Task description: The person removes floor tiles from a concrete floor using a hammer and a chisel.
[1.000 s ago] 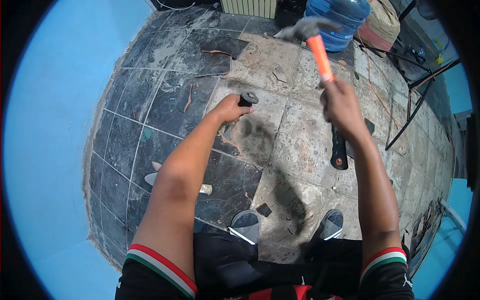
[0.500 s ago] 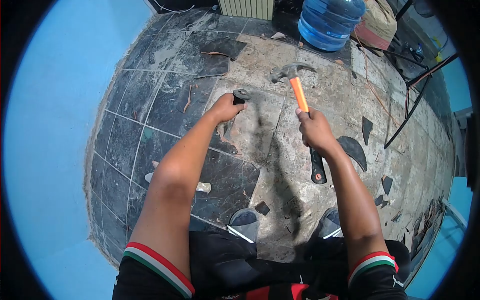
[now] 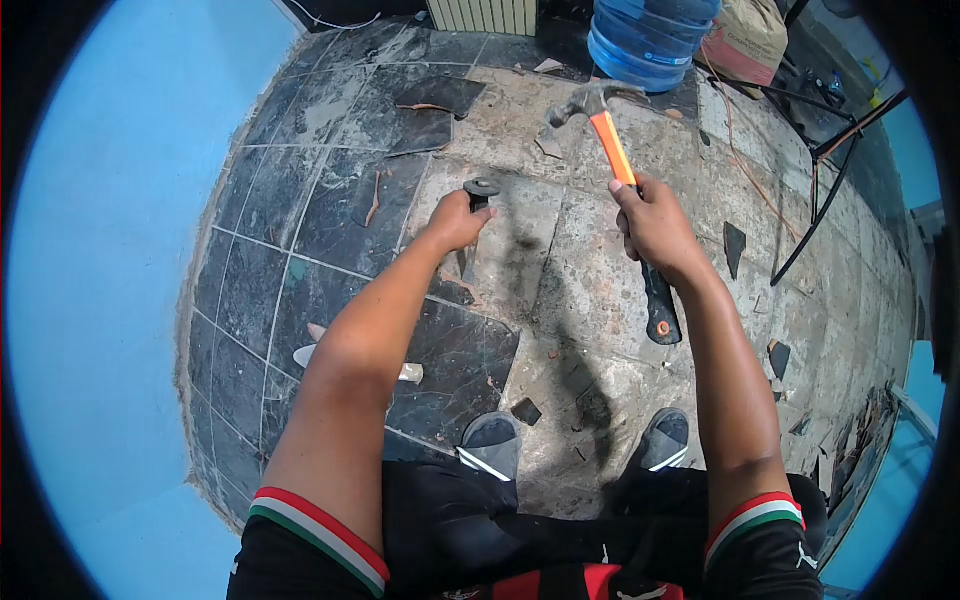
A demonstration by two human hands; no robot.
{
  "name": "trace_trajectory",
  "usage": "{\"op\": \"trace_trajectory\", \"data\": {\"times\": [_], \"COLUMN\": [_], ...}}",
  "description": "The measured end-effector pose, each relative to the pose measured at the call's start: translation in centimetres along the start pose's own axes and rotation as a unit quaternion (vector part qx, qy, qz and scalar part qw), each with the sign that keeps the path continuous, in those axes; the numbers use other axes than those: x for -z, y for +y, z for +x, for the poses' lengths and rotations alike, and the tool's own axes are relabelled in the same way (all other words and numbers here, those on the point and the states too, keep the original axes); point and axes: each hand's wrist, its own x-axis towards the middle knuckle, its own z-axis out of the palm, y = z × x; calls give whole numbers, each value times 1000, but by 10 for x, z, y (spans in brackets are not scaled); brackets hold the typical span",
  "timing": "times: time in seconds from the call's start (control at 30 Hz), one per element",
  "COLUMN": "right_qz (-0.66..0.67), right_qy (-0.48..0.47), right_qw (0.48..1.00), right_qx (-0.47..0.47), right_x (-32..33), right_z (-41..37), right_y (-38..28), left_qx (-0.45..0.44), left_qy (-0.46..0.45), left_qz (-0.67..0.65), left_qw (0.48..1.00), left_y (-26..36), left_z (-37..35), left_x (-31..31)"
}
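My left hand (image 3: 458, 222) is closed around a dark chisel (image 3: 481, 188) with a flat round head, held upright over the floor near the edge of the dark tiles (image 3: 370, 185). Part of its shaft shows below my fist. Up and to the right, my right hand (image 3: 655, 222) grips a claw hammer (image 3: 613, 145) with an orange and black handle. The hammer head is raised, apart from the chisel head. Between my arms lies bare, rough floor (image 3: 590, 240) where no dark tile covers it.
A blue water jug (image 3: 650, 40), a paper sack (image 3: 745, 42) and a black metal frame (image 3: 825, 210) stand at the upper right. Broken tile pieces (image 3: 735, 249) lie on the right. My shoes (image 3: 490, 442) are below. A blue wall (image 3: 110, 250) borders the left.
My right hand has moved up and to the right with the hammer, farther from the chisel. My left hand keeps its grip and has barely moved.
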Motion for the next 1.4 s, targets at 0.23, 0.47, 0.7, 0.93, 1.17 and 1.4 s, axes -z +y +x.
{"op": "trace_trajectory", "data": {"times": [0.23,0.47,0.7,0.93,1.17,1.4], "right_qz": [-111,-198,-107,-217,8,115], "right_qy": [31,-125,113,-123,-28,10], "right_qw": [989,971,976,968,999,991], "right_qx": [96,39,151,9,-37,-70], "right_x": [-19,-22,4,-39,-14,-3], "right_z": [18,28,42,32,6,-29], "right_y": [8,-22,-68,17,22,38], "left_qx": [16,-39,-9,-18,-75,-150], "left_qy": [-31,11,-32,-13,-103,-111], "left_qz": [15,1,-5,14,40,10], "left_qw": [999,999,999,1000,991,982], "left_y": [-3,-13,-10,-13,11,25], "left_z": [6,6,9,9,3,-7], "left_x": [0,-7,-5,-10,-20,-50]}}
